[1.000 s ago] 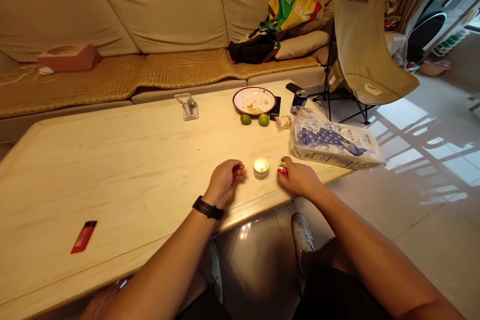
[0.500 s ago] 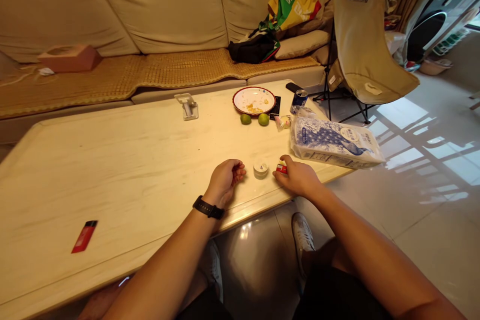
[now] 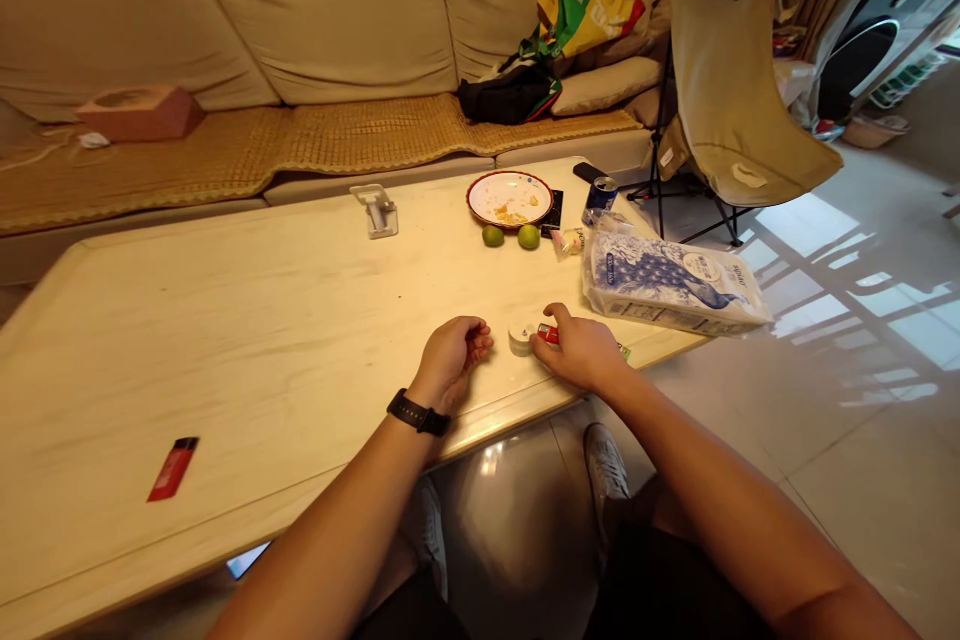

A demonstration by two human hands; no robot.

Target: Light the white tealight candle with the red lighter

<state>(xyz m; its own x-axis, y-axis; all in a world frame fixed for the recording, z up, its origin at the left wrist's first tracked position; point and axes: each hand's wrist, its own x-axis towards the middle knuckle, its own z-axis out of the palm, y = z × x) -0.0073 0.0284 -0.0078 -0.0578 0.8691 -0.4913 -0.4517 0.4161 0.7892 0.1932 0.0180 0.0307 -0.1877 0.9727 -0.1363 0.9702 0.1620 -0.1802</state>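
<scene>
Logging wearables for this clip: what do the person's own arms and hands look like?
Both arms are bare, without sleeves; the left hand and right hand wear no gloves. A black watch sits on the left wrist; the right wrist has none.

Two limes [image 3: 493,236], two red lighters [image 3: 173,469], one tea-light candle [image 3: 520,338], one plate [image 3: 509,199], one drink can [image 3: 601,194]. One wristwatch [image 3: 418,418], one folding chair [image 3: 739,90], one pink tissue box [image 3: 139,114], one plastic-wrapped pack [image 3: 675,285].
</scene>
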